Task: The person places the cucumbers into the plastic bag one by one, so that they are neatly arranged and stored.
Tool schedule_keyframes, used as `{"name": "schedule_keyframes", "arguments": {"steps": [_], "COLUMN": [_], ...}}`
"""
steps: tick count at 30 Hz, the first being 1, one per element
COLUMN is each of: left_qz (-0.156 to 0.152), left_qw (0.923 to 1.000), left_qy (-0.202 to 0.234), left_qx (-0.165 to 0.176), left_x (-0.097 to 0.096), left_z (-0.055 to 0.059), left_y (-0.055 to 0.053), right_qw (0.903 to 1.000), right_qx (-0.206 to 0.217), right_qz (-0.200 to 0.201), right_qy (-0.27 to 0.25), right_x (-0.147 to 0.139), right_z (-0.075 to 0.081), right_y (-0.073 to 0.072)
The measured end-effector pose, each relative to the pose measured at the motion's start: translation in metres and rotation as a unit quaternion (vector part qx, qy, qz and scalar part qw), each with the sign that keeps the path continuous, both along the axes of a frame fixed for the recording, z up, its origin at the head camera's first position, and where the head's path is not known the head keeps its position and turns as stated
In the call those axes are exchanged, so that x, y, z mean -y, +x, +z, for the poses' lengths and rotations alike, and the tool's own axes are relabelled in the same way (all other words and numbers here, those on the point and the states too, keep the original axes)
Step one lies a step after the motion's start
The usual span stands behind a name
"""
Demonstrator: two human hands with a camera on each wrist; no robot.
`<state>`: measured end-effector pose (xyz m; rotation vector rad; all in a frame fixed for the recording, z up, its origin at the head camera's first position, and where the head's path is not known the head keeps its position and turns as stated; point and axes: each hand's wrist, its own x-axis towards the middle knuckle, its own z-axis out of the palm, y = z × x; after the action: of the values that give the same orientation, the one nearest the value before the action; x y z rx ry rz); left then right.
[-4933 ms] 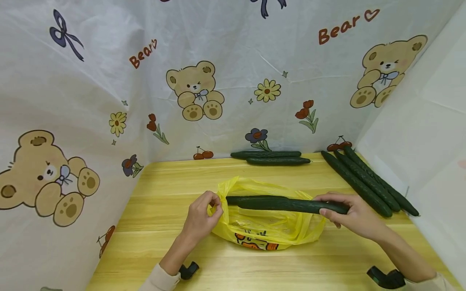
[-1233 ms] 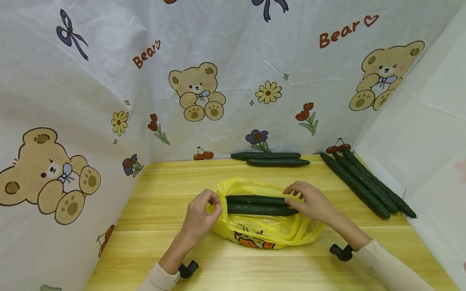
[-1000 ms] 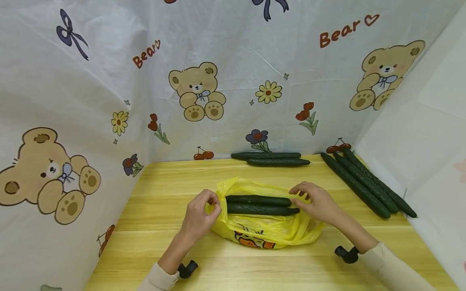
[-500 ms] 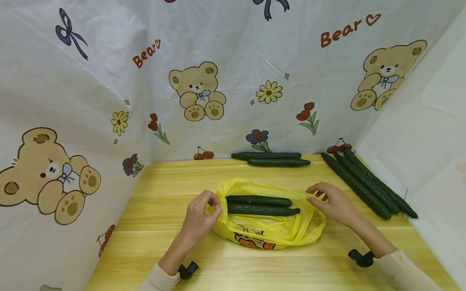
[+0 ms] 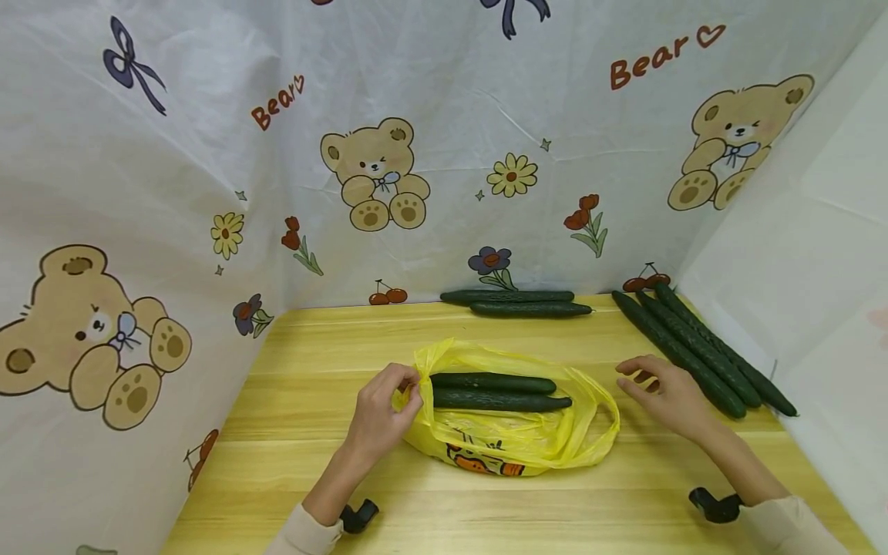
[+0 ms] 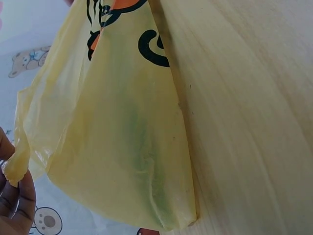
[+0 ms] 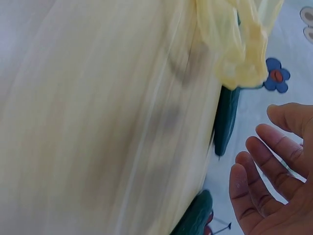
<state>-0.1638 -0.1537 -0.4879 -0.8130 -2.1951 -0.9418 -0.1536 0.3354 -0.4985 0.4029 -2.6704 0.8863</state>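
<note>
A yellow plastic bag (image 5: 499, 443) lies on its side on the table, its mouth spread. Two cucumbers, one behind (image 5: 492, 382) and one in front (image 5: 499, 400), lie side by side in it, their left ends hidden by the bag. My left hand (image 5: 383, 405) pinches the bag's left edge between thumb and fingers; the left wrist view shows the gathered plastic (image 6: 18, 164) there. To the right of the bag, my right hand (image 5: 664, 395) hovers with loosely bent fingers, holding nothing. In the right wrist view its fingers (image 7: 274, 171) are spread apart.
Two more cucumbers (image 5: 530, 309) lie along the back edge of the wooden table (image 5: 312, 339). Three others (image 5: 694, 351) lie slanted at the right, near my right hand. A white printed sheet (image 5: 444, 254) walls the table at the back and sides.
Earlier, my right hand held a cucumber at the bag's mouth. That cucumber now rests in the bag, released, and the hand has drawn away to the right. The left hand has kept its place.
</note>
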Motion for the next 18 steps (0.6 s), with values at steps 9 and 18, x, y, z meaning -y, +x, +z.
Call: {"name": "schedule_keyframes", "arguments": {"steps": [9,18], "left_qz": [-0.014,-0.009], "left_qw": [0.9997,0.9997], "left_qy": [-0.009,-0.002], "left_qx": [0.016,0.022], "left_x": [-0.001,-0.001], "left_z": [0.0,-0.002], "left_y": [0.0,0.002], "right_qw": [0.9973,0.9933], "right_qx": [0.043,0.042], "right_qz": [-0.057,-0.106], "right_qy": [0.017,0.019], "right_x": [-0.038,-0.073], "right_z": [-0.006,-0.016], "right_y": [0.008,0.016]}}
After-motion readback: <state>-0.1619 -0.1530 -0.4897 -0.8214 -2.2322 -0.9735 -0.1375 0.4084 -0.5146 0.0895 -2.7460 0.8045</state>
